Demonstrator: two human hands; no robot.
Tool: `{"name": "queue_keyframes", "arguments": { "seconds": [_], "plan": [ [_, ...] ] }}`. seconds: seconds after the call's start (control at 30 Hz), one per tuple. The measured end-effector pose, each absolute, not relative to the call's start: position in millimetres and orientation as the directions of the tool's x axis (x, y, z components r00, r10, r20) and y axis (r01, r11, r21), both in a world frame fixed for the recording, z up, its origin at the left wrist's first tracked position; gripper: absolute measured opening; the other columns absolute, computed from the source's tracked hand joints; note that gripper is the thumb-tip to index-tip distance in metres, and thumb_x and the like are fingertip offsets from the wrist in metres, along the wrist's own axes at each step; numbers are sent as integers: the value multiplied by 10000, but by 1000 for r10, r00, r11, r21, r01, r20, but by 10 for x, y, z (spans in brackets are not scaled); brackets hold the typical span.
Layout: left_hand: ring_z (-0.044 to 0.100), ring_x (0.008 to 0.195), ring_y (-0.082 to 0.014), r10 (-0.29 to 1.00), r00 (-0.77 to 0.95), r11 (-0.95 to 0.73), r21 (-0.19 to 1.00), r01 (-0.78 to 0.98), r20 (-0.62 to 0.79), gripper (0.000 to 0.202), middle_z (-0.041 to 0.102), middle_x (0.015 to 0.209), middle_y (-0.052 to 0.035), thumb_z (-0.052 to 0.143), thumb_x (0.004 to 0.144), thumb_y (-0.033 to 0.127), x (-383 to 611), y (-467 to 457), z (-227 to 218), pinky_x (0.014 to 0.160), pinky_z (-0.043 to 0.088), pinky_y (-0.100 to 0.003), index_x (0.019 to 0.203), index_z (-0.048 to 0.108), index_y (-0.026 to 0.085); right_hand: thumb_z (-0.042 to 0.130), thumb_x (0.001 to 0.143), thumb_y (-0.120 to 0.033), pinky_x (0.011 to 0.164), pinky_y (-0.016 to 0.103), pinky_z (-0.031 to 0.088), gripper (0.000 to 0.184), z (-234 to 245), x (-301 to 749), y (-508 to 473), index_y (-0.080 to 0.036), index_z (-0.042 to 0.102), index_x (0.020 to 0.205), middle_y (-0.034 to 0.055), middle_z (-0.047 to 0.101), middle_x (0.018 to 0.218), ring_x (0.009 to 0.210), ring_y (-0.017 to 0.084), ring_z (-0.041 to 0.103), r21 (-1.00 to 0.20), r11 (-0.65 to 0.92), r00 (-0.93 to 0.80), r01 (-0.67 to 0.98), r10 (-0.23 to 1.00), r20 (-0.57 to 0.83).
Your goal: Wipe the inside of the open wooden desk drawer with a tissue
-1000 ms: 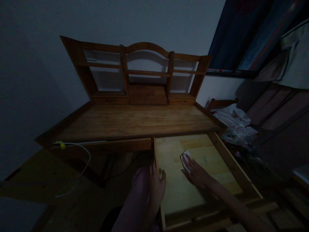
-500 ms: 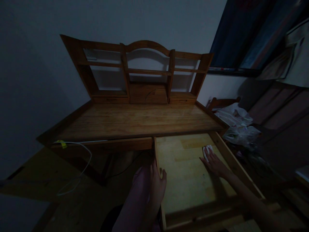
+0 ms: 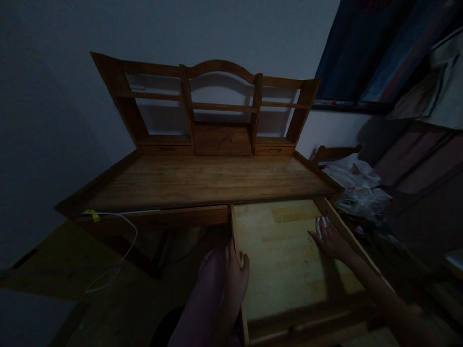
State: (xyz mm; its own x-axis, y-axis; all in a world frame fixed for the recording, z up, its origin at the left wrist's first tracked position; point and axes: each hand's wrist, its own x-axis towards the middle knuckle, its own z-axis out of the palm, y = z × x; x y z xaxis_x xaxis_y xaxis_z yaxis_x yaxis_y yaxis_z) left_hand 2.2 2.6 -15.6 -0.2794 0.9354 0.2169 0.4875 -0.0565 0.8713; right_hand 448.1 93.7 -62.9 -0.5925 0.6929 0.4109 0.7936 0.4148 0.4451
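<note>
A wooden drawer [image 3: 271, 299] is pulled out from the desk on the right, its pale bottom bare. My left hand [image 3: 237, 274] grips the drawer's left side wall, thumb on the inner side and fingers along the outside. Inside, close to the right wall, my right hand [image 3: 331, 241] presses a crumpled white wipe [image 3: 320, 222] down on the drawer bottom. Most of the wipe is hidden under the fingers; only its far edge and bits between the fingers show. Whether it is paper or cloth, I cannot tell.
The wooden desk top [image 3: 217, 180] carries a shelf unit [image 3: 222, 108] against the wall. A white cable [image 3: 133, 229] with a yellow tag hangs at the left front edge. Plastic bags [image 3: 356, 173] sit on a chair to the right. My knee [image 3: 206, 289] is beside the drawer.
My right hand has slid to the right with the wipe, closer to the drawer's right wall. My left hand has stayed on the left wall.
</note>
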Motion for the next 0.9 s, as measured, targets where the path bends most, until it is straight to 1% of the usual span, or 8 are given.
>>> {"name": "queue_keyframes", "arguments": {
  "seconds": [0.07, 0.13, 0.27, 0.4, 0.53, 0.63, 0.73, 0.9],
  "plan": [
    [576, 1248, -280, 930, -282, -70, 865, 497, 237, 535, 603, 1318, -168, 472, 898, 186, 17, 21, -154, 1044, 481, -416, 1432, 491, 164, 443, 931, -70, 1030, 653, 447, 737, -630, 4523, 979, -182, 154, 1600, 269, 200, 1621, 1439, 445, 323, 507, 442, -651, 740, 660, 374],
    [563, 1261, -286, 926, -285, -66, 847, 528, 249, 520, 617, 1292, -158, 472, 902, 194, 3, 14, -117, 1065, 460, -431, 1420, 508, 174, 459, 919, -50, 1024, 671, 442, 784, -636, 4560, 1012, -222, 121, 1606, 262, 161, 1633, 1426, 450, 345, 531, 456, -677, 714, 643, 358],
    [575, 1242, -300, 926, -284, -34, 801, 598, 251, 493, 619, 1299, -187, 480, 897, 214, -17, 7, -44, 1058, 462, -419, 1378, 560, 141, 497, 903, -39, 1052, 662, 418, 852, -665, 4616, 1035, -243, 67, 1610, 265, 80, 1645, 1420, 463, 348, 534, 453, -674, 714, 652, 348],
    [594, 1214, -292, 923, -294, -34, 812, 582, 249, 505, 623, 1309, -173, 466, 888, 195, -8, 3, -2, 1031, 485, -410, 1381, 563, 153, 484, 888, -6, 997, 654, 471, 898, -695, 4661, 1019, -252, 9, 1609, 281, -30, 1643, 1424, 507, 303, 572, 466, -712, 675, 616, 337],
    [598, 1206, -298, 929, -279, -45, 819, 571, 245, 505, 618, 1298, -193, 457, 895, 183, -1, 2, 10, 1028, 485, -425, 1388, 552, 132, 487, 894, -7, 1017, 666, 453, 896, -696, 4675, 918, -219, -11, 1608, 293, -6, 1636, 1424, 506, 300, 557, 476, -706, 680, 629, 325],
    [613, 1182, -288, 933, -287, -25, 835, 549, 217, 515, 619, 1289, -198, 465, 895, 181, 0, 4, -15, 1008, 495, -409, 1401, 526, 108, 481, 897, 0, 1022, 679, 445, 890, -672, 4661, 771, -267, 18, 1608, 253, -23, 1650, 1431, 503, 288, 535, 493, -708, 686, 624, 332],
    [588, 1227, -285, 933, -287, -21, 826, 563, 219, 507, 617, 1303, -190, 477, 901, 189, 3, 6, -52, 1054, 459, -402, 1399, 523, 106, 460, 881, 34, 988, 693, 461, 900, -645, 4644, 612, -316, 54, 1603, 238, -60, 1651, 1426, 513, 291, 532, 501, -712, 682, 619, 330],
    [504, 1340, -282, 934, -280, -44, 850, 525, 221, 520, 546, 1415, -183, 466, 919, 207, 17, 17, -129, 1114, 410, -397, 1431, 477, 121, 424, 862, 42, 988, 691, 467, 892, -619, 4646, 410, -281, 42, 1600, 236, -9, 1653, 1422, 481, 329, 542, 509, -721, 669, 622, 305]
  ]
}}
